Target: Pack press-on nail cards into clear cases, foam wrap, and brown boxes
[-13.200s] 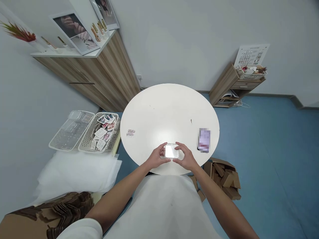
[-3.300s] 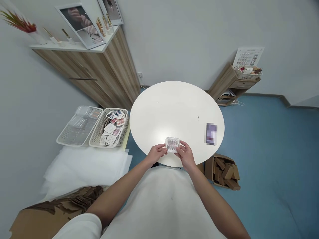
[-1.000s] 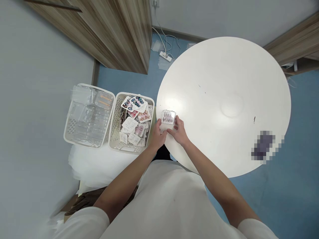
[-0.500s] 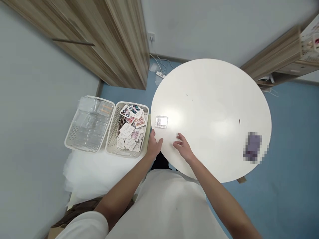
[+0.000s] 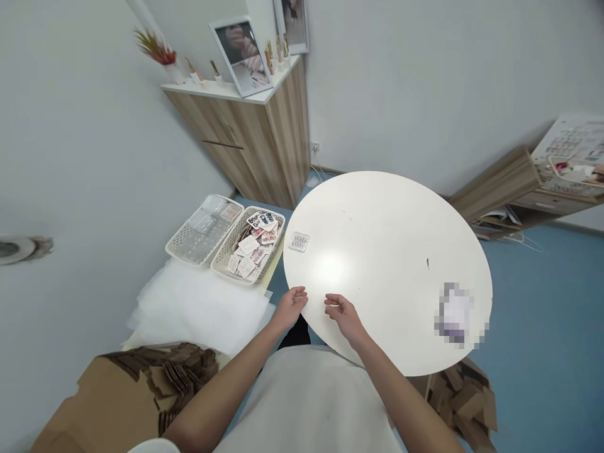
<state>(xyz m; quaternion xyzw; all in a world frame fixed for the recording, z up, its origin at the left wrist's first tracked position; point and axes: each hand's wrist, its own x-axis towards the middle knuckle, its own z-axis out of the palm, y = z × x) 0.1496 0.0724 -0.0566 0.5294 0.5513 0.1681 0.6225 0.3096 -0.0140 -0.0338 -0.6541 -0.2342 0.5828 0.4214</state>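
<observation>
A small clear plastic case point(image 5: 299, 241) lies on the left side of the round white table point(image 5: 387, 214), with what looks like a printed card or rows of small pieces inside. My left hand point(image 5: 291, 306) is over the table's near left edge, fingers stretched forward and holding nothing. To its right, my right hand point(image 5: 344, 316) hovers at the near edge with slightly curled, parted fingers, also holding nothing. Both hands are nearer to me than the case and do not touch it.
Left of the table stand a white basket of printed cards point(image 5: 246, 267) and a white basket of clear cases point(image 5: 198, 236). White sheets point(image 5: 202, 308) and folded cardboard point(image 5: 127, 396) lie nearer. A blurred object point(image 5: 455, 313) sits at the table's right. Behind is a wooden cabinet point(image 5: 278, 145).
My view has tilted up, bringing the cabinet top and cardboard into sight. My hands have drawn back from the case and sit closer together. Neither has taken hold of anything.
</observation>
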